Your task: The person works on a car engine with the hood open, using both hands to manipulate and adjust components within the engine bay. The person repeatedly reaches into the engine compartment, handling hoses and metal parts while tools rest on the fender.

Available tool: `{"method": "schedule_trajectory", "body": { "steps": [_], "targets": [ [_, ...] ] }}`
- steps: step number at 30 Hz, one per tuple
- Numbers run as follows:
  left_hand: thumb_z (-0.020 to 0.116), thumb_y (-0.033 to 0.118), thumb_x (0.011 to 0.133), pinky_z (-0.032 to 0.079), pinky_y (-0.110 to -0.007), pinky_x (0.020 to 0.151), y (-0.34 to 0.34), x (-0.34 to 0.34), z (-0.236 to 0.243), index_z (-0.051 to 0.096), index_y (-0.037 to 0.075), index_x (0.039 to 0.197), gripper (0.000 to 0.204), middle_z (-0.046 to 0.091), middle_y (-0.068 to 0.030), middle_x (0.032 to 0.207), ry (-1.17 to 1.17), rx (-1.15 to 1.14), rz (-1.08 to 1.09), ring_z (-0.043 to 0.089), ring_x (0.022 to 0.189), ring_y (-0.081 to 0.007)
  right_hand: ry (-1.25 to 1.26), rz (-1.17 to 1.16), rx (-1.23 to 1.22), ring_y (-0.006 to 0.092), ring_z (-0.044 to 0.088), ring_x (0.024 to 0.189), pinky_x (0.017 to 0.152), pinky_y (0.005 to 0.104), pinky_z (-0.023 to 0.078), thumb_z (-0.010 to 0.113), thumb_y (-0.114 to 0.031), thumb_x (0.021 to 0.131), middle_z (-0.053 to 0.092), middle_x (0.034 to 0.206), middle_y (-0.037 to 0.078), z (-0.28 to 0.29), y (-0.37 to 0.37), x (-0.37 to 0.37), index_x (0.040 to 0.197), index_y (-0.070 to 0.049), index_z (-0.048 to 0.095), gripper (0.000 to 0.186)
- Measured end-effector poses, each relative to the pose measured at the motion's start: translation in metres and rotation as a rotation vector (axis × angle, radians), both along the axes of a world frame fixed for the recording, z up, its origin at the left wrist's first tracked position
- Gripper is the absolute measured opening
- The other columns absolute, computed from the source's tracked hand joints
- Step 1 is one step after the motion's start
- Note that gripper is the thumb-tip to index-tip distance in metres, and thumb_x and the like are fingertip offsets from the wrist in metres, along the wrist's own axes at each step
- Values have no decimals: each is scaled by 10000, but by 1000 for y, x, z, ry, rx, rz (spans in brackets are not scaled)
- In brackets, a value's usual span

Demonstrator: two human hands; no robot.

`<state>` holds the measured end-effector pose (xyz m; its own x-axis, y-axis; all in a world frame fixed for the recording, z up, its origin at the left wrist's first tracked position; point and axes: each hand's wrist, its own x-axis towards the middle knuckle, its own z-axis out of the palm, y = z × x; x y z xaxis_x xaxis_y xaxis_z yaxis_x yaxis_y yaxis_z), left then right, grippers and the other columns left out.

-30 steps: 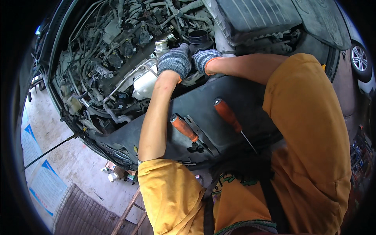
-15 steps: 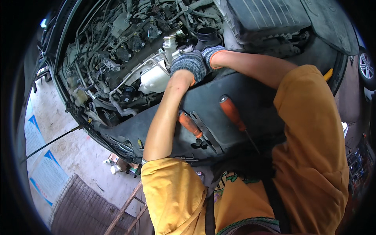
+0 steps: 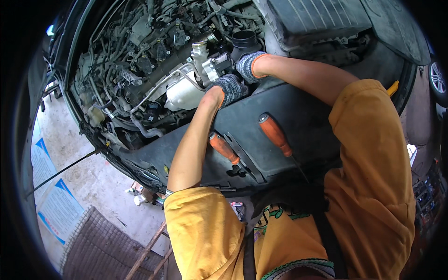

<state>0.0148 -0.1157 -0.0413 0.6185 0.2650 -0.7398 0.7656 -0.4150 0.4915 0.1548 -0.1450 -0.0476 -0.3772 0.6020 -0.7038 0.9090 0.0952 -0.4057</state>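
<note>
Both my hands wear grey knitted gloves with orange cuffs and reach into the engine bay of a car. My left hand (image 3: 229,88) is lowered beside a silver metal valve housing (image 3: 216,68), just behind the black front cover (image 3: 298,105). My right hand (image 3: 249,66) is right of that housing, in front of an upright black round duct (image 3: 245,40). The fingers of both hands point down into the gap and are hidden, so any hold cannot be made out. A silver pipe neck (image 3: 199,53) and a bulging silver cover (image 3: 181,95) are to the left.
On the front cover lie an orange-handled screwdriver (image 3: 275,135), a second orange-handled tool (image 3: 224,148) and a flat dark metal strip (image 3: 243,157). A black ribbed air box (image 3: 317,23) stands at the back right. A thin rod (image 3: 63,172) slants at the left.
My left hand has moved off the top of the valve housing, down and slightly right, uncovering it. My right hand has shifted slightly left and down.
</note>
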Motion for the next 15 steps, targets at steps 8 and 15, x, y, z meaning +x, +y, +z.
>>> {"method": "schedule_trajectory", "body": {
  "steps": [8, 15],
  "targets": [
    [675, 306, 688, 491, -377, 720, 1, -7, 7, 668, -24, 977, 438, 667, -237, 906, 37, -77, 127, 637, 789, -331, -12, 77, 61, 326, 634, 1040, 845, 432, 508, 594, -145, 792, 637, 1164, 173, -1, -3, 1, 1135, -15, 643, 371],
    [680, 334, 704, 493, -379, 701, -3, -5, 28, 678, -31, 902, 415, 671, -215, 826, 72, -91, 81, 628, 730, -319, -9, 174, 144, 331, 654, 916, 767, 429, 517, 605, -182, 788, 680, 994, 183, 2, -9, 1, 987, -28, 697, 268]
  ]
}}
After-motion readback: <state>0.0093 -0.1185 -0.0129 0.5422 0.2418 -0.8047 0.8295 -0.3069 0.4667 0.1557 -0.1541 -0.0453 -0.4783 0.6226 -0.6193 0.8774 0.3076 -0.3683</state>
